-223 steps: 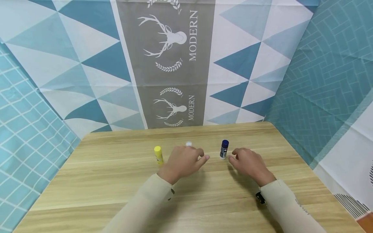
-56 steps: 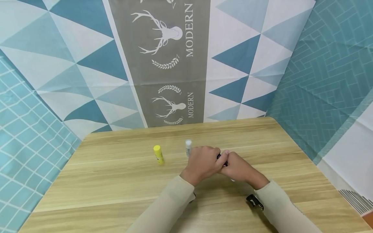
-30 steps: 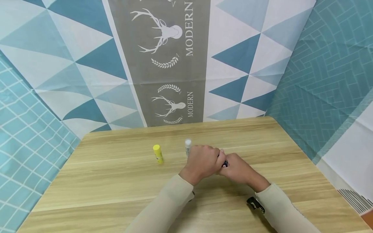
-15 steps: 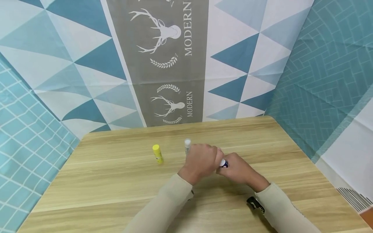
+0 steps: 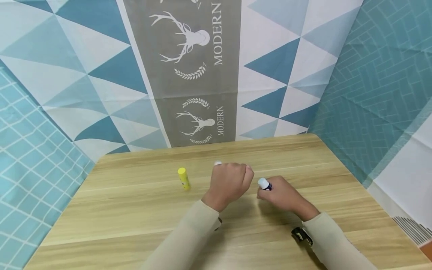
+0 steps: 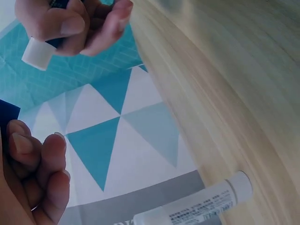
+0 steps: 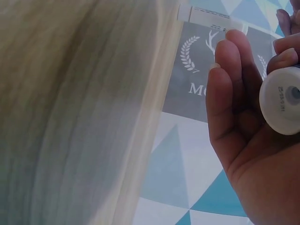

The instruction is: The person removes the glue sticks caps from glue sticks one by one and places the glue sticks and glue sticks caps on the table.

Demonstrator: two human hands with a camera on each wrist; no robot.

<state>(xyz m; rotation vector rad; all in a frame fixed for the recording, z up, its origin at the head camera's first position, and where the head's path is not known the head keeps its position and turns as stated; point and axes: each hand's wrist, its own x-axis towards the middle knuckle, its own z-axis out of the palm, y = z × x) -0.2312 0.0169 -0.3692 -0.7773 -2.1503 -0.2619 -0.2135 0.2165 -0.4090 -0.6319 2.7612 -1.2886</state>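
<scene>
In the head view my right hand (image 5: 281, 193) grips a dark blue glue stick (image 5: 264, 183), tilted, its white uncapped end pointing up toward my left hand. Its round white base (image 7: 281, 101) faces the right wrist camera. My left hand (image 5: 229, 183) is curled, apart from the right; the left wrist view shows a dark blue cap (image 6: 8, 112) pinched by its thumb and fingers. Just behind that hand stands a white glue stick (image 6: 201, 206), mostly hidden in the head view. To the left stands a yellow glue stick (image 5: 183, 179), cap on.
Everything is on a wood-grain table (image 5: 111, 210). A patterned cloth (image 5: 189, 82) hangs behind it, and tiled-pattern cloths stand at both sides. A black strap (image 5: 301, 236) is worn at the right wrist.
The dark blue glue stick, earlier standing capped on the table, was picked up and held between both hands. Its cap has come off with the left hand, and the hands have moved apart.
</scene>
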